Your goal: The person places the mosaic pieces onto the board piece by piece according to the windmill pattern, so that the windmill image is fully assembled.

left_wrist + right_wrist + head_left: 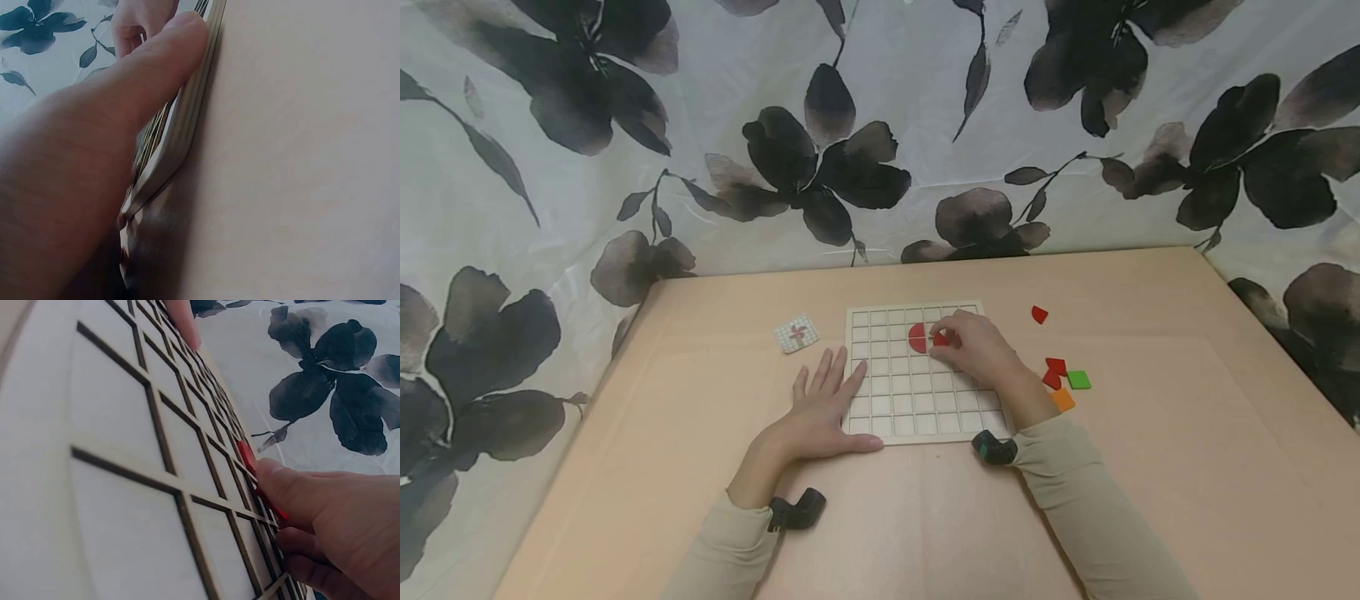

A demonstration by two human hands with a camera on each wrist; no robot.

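Grid board (917, 406) lies flat on the table (1150, 500), mid-scene, slightly right of the pattern card (796, 333). Cells are pale with raised light lines between them.

Right hand (983, 348): over the far right part of the board, thumb and fingers together, clamped on 1 red piece (940, 340). Piece is at the fingertips, low over the cells; can't tell if it is seated.

Just left of it on the board: semicircular red patch (917, 337), flat edge facing right, a line across its middle.

Left hand (823, 421): fingers apart, nothing gripped. Fingertips at the board's left edge, thumb at the near left corner; left wrist view has the thumb over the board's edge.

Pattern card sits left of the board's far left corner, slightly rotated, small grid with a reddish cross-like figure.

Right of the board, 5 loose pieces: 1 red wedge (1039, 314) farther off, then a group nearer: 2 red tiles (1056, 367), 1 green tile (1078, 380), 1 orange tile (1063, 400). Orange is nearest, beside the right forearm.

Beige sleeves (1075, 475), 1 black device (797, 510) per wrist. Floral cloth (722, 75) behind the table.
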